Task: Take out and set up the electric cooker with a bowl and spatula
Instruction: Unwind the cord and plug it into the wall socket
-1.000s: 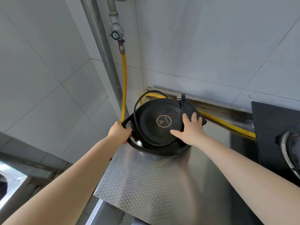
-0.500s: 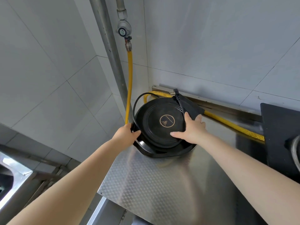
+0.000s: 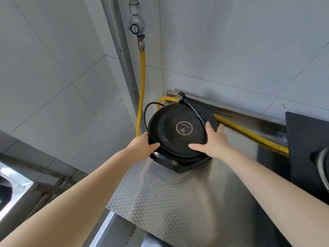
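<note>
A black round electric cooker [image 3: 178, 132] with a gold circle logo on its top rests on the steel counter [image 3: 178, 196] in the back left corner. Its black power cord [image 3: 193, 111] lies looped over the top, and the plug sticks up at the back near the wall. My left hand [image 3: 142, 145] grips the cooker's left rim and the cord loop there. My right hand [image 3: 212, 139] holds the right rim, with the fingers spread over the top and the cord. No bowl or spatula is in sight.
A yellow gas hose [image 3: 142, 90] drops from a wall valve [image 3: 136, 27] and runs along the back of the counter. A black gas stove [image 3: 309, 150] sits at the right. A steel pipe [image 3: 124, 59] stands in the corner. A steel sink edge [image 3: 14, 191] shows lower left.
Both hands have lowered the cooker from a tilt until it lies flatter on the counter. The plug end of the cord has swung toward the back wall.
</note>
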